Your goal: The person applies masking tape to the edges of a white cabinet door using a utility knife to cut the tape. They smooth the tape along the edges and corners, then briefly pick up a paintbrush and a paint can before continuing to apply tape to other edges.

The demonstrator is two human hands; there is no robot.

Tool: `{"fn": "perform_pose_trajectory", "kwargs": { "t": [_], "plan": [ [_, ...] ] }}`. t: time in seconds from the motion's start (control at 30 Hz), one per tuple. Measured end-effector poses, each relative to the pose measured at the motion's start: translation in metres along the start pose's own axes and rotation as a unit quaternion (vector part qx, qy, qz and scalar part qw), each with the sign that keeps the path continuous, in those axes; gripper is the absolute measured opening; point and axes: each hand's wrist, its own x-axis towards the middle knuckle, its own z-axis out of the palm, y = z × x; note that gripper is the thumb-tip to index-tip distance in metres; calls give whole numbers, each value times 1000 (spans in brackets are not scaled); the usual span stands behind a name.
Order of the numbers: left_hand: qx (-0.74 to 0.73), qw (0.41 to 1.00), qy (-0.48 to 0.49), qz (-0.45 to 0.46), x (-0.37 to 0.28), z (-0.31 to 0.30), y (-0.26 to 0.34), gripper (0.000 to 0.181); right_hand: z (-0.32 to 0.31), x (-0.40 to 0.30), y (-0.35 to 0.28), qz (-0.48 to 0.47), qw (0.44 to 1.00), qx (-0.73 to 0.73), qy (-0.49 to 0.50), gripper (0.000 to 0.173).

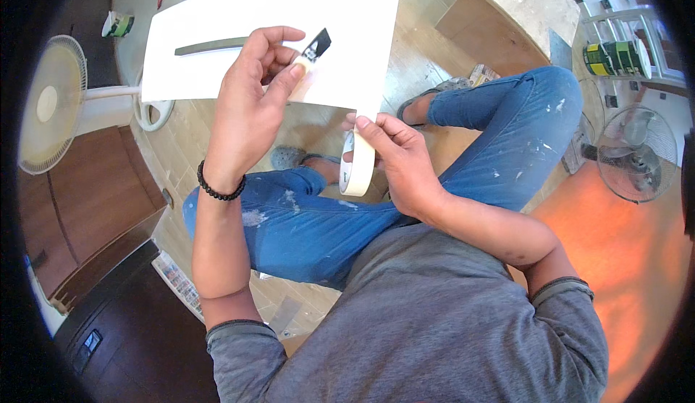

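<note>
A large white panel lies before me, with a dark slot or strip across its face, partly hidden by my left hand. Between the thumb and fingers of that hand is a small black-and-white piece, with a pale bit, perhaps tape, at its lower end; its exact kind cannot be told. My right hand grips a roll of cream masking tape at the panel's near edge, thumb on the tape's upper part. The roll hangs upright below the thumb.
Paint-spotted jeans cover my bent legs around the panel's near side. A pedestal fan is at the right, another fan at the left. Green buckets and a wooden box-like piece stand at the upper right.
</note>
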Motion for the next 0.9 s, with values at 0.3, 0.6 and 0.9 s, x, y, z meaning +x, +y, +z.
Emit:
{"fn": "perform_pose_trajectory", "kwargs": {
  "t": [0.3, 0.6, 0.9],
  "plan": [
    [74, 993, -88, 40, 17, 7, 7, 30, 6, 4, 9, -15, 1000, 1, 12, 32],
    [268, 923, -143, 236, 15, 1, -4, 13, 8, 7, 6, -15, 999, 27, 38, 29],
    [308, 896, -142, 287, 6, 10, -1, 17, 7, 13, 5, -54, 998, -39, 16, 29]
  ]
}}
